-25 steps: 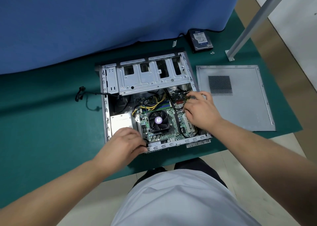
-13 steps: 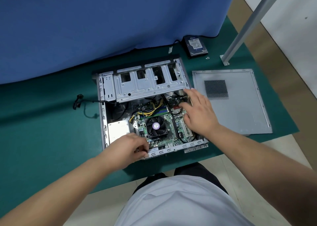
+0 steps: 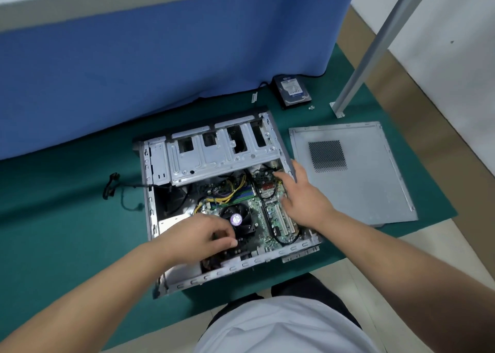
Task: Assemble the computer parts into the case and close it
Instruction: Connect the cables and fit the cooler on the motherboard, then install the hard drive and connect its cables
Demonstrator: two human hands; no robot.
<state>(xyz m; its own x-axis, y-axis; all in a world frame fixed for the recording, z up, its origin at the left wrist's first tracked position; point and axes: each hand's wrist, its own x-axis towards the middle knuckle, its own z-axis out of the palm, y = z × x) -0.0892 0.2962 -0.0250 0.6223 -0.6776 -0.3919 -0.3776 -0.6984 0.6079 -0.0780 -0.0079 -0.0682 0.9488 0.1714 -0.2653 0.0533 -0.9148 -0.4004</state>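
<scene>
Case [image 3: 214,159]: lies open on the counter, both hands inside it
Left hand [image 3: 198,234]: fingers curled, grip cannot be told
Right hand [image 3: 302,194]: fingers straight, open

I count one open grey metal computer case [image 3: 214,159] | one flat grey side panel with a mesh vent [image 3: 348,170], right | one black hard drive with a white label [image 3: 292,90], far | one slanted grey metal pole [image 3: 375,42] | two bare hands, left hand [image 3: 198,234], right hand [image 3: 305,194]
</scene>
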